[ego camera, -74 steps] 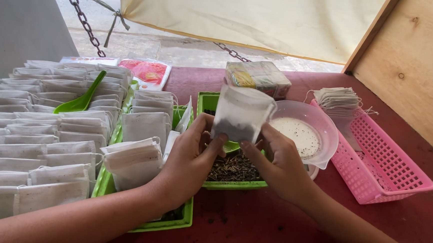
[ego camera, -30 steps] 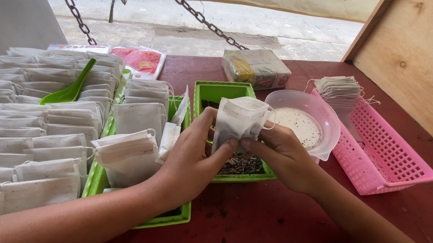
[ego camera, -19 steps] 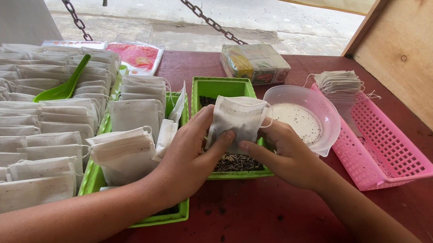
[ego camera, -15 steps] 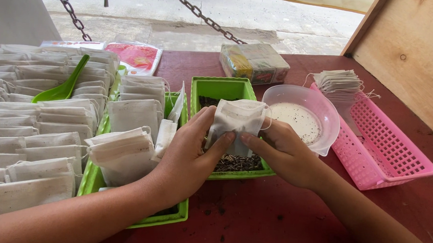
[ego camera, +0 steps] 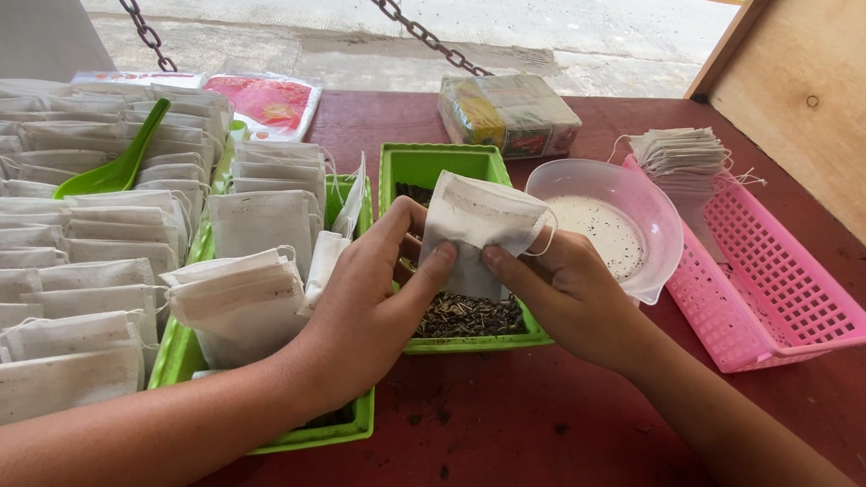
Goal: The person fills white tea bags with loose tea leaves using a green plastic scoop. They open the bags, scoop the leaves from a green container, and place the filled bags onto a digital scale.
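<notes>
Both of my hands hold one small white filter pouch [ego camera: 474,226] above a small green tray [ego camera: 428,163] that holds dark loose dried leaves [ego camera: 469,316]. My left hand [ego camera: 375,290] pinches the pouch's left side with thumb and fingers. My right hand [ego camera: 561,286] grips its right side, where a thin drawstring loop hangs. The pouch stands upright with its mouth folded over.
Rows of filled white pouches [ego camera: 82,242] fill a larger green tray [ego camera: 341,433] at left, with a green scoop [ego camera: 117,169] on top. A pink bowl [ego camera: 614,225], a pink basket [ego camera: 781,285] with empty pouches [ego camera: 684,154], a wrapped packet [ego camera: 509,113] and a wooden board [ego camera: 842,108] stand on the red table [ego camera: 541,441].
The pouch has come down from above the tray to just over the leaves, and its open mouth has been folded shut between my fingers. The camera has tilted slightly.
</notes>
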